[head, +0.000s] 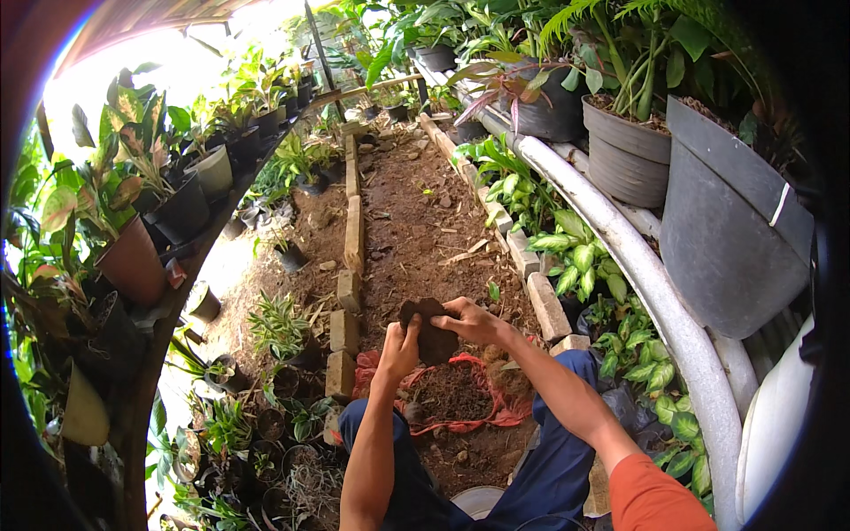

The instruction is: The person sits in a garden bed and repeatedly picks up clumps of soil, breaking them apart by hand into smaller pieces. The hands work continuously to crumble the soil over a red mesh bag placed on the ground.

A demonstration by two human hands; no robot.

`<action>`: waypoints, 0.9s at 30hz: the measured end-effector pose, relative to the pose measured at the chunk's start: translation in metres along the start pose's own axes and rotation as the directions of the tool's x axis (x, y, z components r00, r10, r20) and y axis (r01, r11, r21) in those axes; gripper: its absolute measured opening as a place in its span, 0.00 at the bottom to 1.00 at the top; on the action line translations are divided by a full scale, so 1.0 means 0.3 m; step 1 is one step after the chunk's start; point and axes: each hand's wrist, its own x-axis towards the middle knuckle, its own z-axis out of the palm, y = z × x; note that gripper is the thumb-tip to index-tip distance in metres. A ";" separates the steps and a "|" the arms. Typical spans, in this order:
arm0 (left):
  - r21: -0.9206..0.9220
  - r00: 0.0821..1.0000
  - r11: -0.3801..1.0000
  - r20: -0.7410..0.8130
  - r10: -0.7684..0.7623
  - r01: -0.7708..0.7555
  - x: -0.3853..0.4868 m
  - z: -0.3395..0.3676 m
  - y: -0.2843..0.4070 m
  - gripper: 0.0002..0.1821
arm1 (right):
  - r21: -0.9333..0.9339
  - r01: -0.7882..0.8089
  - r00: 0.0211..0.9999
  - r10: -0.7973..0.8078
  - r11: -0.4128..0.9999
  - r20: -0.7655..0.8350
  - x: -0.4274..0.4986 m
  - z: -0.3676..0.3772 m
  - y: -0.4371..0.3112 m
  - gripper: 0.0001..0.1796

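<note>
My left hand and my right hand hold a small, dark brown, bag-like object between them. Its upper edge is uneven, and the thumbs press on its near side. What it contains, if anything, cannot be seen. Below it, between my knees, a red plastic sack lies spread on the ground. Dark, loose potting soil is heaped in its middle. At the sack's right side sits a brownish fibrous clump, partly behind my right forearm.
Bricks edge the bare soil path on both sides. Small potted plants crowd the left ground, under a raised shelf of pots. At right, a white pipe rail runs beside large grey pots and variegated leafy plants.
</note>
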 end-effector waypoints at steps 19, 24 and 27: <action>-0.342 1.000 0.940 -0.025 0.002 -0.010 -0.026 -0.003 0.034 0.13 | -0.179 -0.035 0.998 0.045 0.983 0.052 0.025 -0.001 0.223 0.31; -0.150 0.989 0.978 0.060 -0.138 0.146 -0.023 -0.030 0.024 0.17 | -0.013 -0.133 0.989 0.134 0.991 0.065 0.007 0.003 0.107 0.28; -0.145 0.992 0.985 0.097 -0.080 0.093 -0.030 -0.029 0.033 0.19 | 0.000 -0.049 0.998 0.049 0.999 -0.035 0.007 0.013 0.059 0.25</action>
